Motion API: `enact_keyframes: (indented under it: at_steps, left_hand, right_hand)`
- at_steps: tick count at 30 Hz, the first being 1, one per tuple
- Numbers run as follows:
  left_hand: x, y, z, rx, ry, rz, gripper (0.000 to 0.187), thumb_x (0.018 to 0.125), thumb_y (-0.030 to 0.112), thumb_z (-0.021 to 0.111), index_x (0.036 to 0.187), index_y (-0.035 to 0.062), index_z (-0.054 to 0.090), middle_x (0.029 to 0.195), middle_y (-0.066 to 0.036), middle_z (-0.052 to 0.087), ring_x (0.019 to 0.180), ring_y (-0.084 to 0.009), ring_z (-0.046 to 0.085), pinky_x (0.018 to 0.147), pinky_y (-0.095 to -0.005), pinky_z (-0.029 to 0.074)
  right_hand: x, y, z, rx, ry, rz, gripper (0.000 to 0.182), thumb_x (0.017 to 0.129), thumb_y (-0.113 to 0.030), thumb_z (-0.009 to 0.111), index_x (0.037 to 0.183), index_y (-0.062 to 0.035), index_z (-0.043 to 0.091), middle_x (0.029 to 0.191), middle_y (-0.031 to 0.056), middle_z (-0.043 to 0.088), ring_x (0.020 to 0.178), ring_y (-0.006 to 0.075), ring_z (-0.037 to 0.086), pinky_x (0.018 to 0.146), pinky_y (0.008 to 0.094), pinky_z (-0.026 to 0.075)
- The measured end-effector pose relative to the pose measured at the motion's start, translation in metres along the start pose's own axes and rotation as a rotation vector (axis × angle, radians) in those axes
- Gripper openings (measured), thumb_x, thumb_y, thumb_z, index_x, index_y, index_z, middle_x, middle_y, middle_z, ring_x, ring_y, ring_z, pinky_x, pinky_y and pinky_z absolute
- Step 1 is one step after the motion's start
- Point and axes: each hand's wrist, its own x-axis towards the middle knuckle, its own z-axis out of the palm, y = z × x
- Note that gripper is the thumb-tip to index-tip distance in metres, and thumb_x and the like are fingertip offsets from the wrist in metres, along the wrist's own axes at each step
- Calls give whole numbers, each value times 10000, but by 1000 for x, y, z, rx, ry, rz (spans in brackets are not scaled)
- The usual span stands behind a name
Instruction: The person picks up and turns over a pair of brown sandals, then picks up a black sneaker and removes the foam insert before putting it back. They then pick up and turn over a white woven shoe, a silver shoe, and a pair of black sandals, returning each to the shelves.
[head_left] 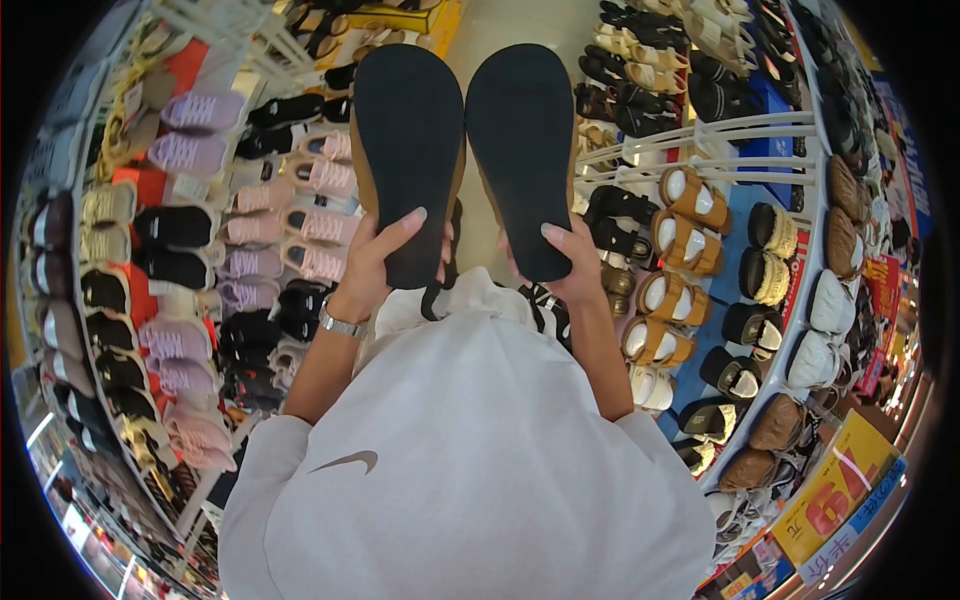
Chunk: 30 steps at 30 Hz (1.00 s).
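Two sandals with flat black soles are held up side by side, soles toward the camera and toe ends pointing away. My left hand grips the heel end of the left sandal, its thumb lying on the sole. Around the heel end of the right sandal my right hand is closed, thumb on the sole as well. Tan edges show along the sides of both; their uppers are hidden. The two soles nearly touch near the toes.
Shelves of sneakers rise on the left. On the right are racks with tan sandals, black slippers and brown shoes, with a yellow price sign at the lower right. Pale floor runs between the shelves.
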Motion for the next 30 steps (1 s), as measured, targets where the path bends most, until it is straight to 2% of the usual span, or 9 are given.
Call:
enact_keyframes:
  at_steps: [5,11,14,17,21,22,24,27,30]
  left_hand:
    - [68,17,2,36,-80,-44,334,970,236,547,1139,-52,536,930,-185,647,738,-251,678,571,-369,592]
    - [159,56,7,18,-116,-72,304,960,240,591,1085,-37,576,869,-142,657,671,-211,664,564,-343,581]
    - [204,75,7,3,-129,-91,298,962,254,599,1057,-29,605,843,-119,663,637,-191,659,565,-327,579]
    - [245,91,3,1,-178,-128,348,991,294,537,1126,-27,561,898,-164,652,703,-241,672,572,-365,588]
    - [288,104,1,-165,-221,-191,473,1039,412,408,1202,-11,543,953,-187,650,744,-269,679,587,-392,594]
    - [296,109,2,-187,-208,-223,611,1045,529,299,1243,6,545,980,-183,652,764,-275,679,604,-406,594]
    - [312,122,7,-230,-236,-209,650,1036,572,283,1237,17,556,986,-158,658,803,-236,683,614,-383,597]
    - [342,127,8,-281,-255,-220,706,1023,619,248,1238,24,561,1011,-161,656,846,-252,686,639,-406,600]
    - [368,135,12,-301,-257,-250,688,1033,596,242,1254,23,552,1029,-171,652,869,-276,683,668,-432,601]
  right_hand:
    - [34,-30,-21,28,30,-42,369,929,-196,507,1168,74,585,967,192,687,667,180,617,543,290,489]
    - [107,-74,-42,-70,167,-44,511,884,-322,552,1181,93,532,898,231,668,624,235,648,468,314,521]
    - [144,-103,-55,-32,64,-68,394,942,-213,483,1200,70,576,993,196,688,717,176,633,615,281,511]
    - [176,-122,-63,-24,97,-60,404,940,-219,476,1210,67,571,994,199,687,714,175,633,609,281,510]
    - [210,-129,-70,-63,170,-94,663,998,-550,391,1246,50,525,916,207,662,633,233,634,473,312,491]
    - [220,-130,-71,36,156,-100,703,1001,-586,335,1253,42,526,925,201,662,637,232,628,471,314,482]
    - [237,-132,-71,235,138,-111,793,1008,-657,224,1267,28,529,943,190,661,646,228,617,467,317,463]
    - [264,-138,-76,275,168,-74,846,997,-685,146,1275,16,529,971,183,660,662,230,605,457,320,440]
    - [283,-152,-78,324,212,-56,719,1044,-581,183,1281,2,531,998,193,655,688,244,615,493,334,462]
